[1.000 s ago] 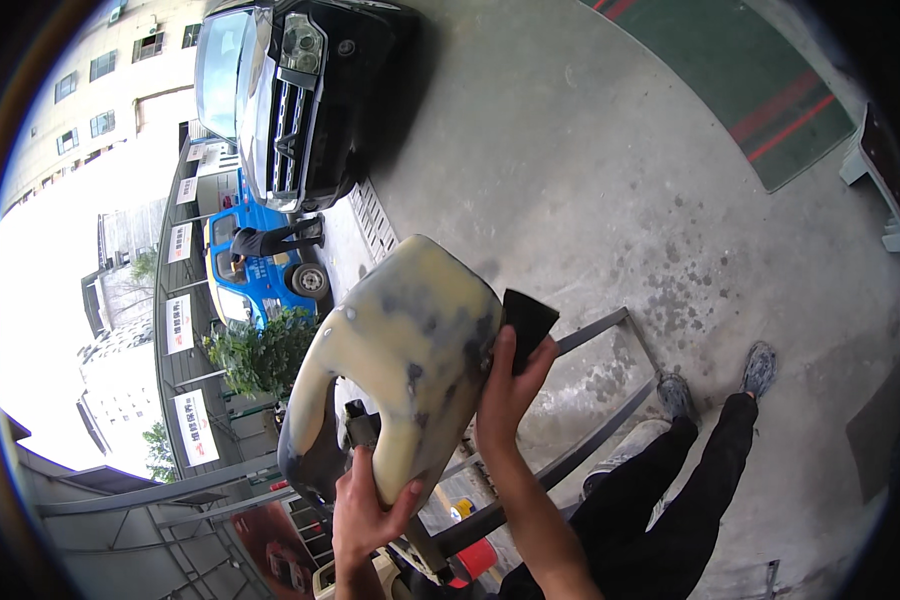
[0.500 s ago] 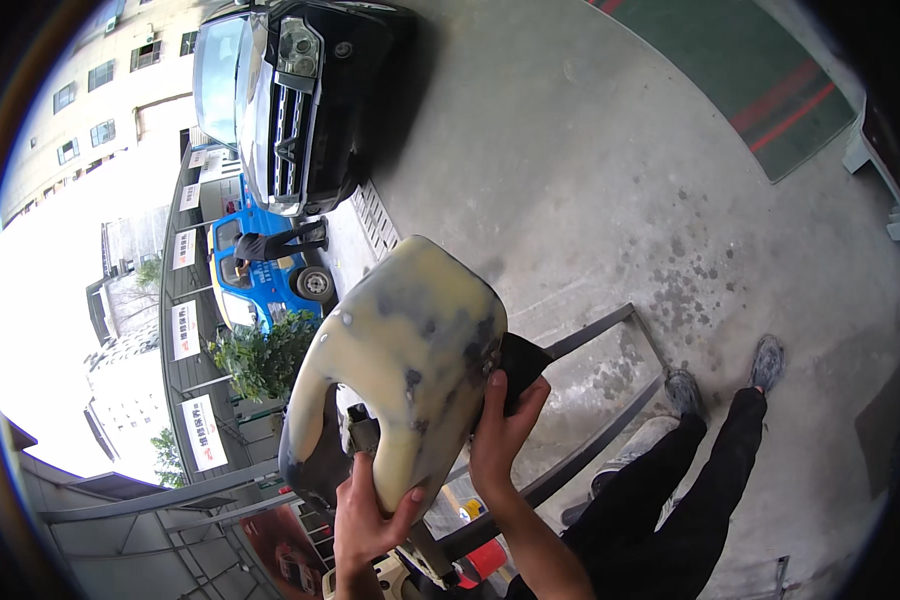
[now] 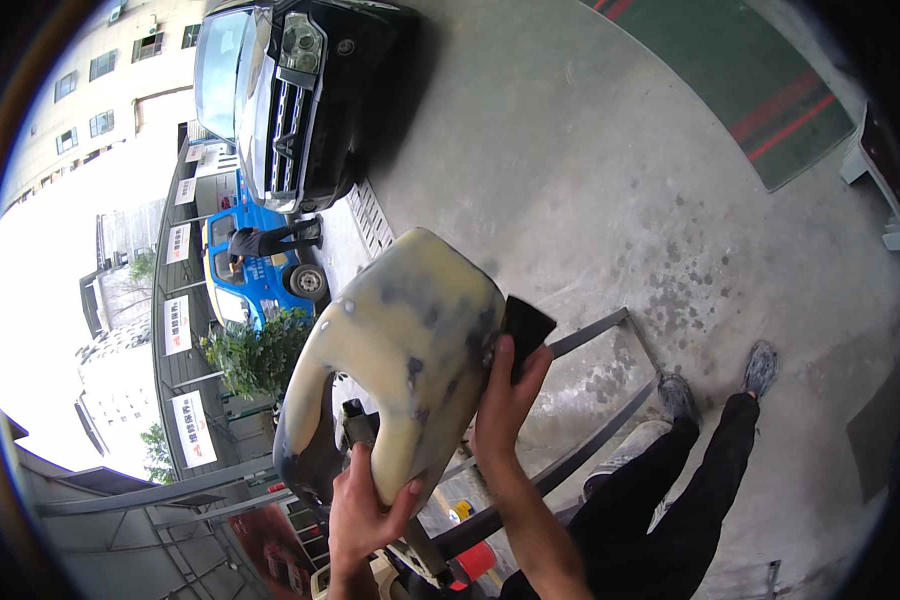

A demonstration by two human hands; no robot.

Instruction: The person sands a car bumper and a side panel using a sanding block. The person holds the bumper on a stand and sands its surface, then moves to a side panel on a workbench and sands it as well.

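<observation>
A curved car-body part (image 3: 410, 320), coated in yellowish filler with dark grey patches, is propped up in front of me. It has a notch on its lower side, with a dark bracket (image 3: 358, 422) inside. My left hand (image 3: 365, 510) is closed around the prong below the notch, thumb on the near face. My right hand (image 3: 508, 400) is at the part's right edge, fingers closed on a flat black sheet (image 3: 528, 328) that looks like sandpaper. The sheet sits against that edge; its far side is hidden.
Under the part is a dark metal stand (image 3: 590, 440) with long bars. A red container (image 3: 473, 563) and a yellow-topped item (image 3: 460, 511) sit below. My legs and shoes (image 3: 760, 368) are at right. Beyond are a black car (image 3: 300, 110), a blue car (image 3: 260, 260) and a person (image 3: 265, 243) bending there.
My right hand has moved slightly up along the part's edge, and the black sheet has turned to show a squarer end. My left hand keeps its hold. The whole view has shifted slightly.
</observation>
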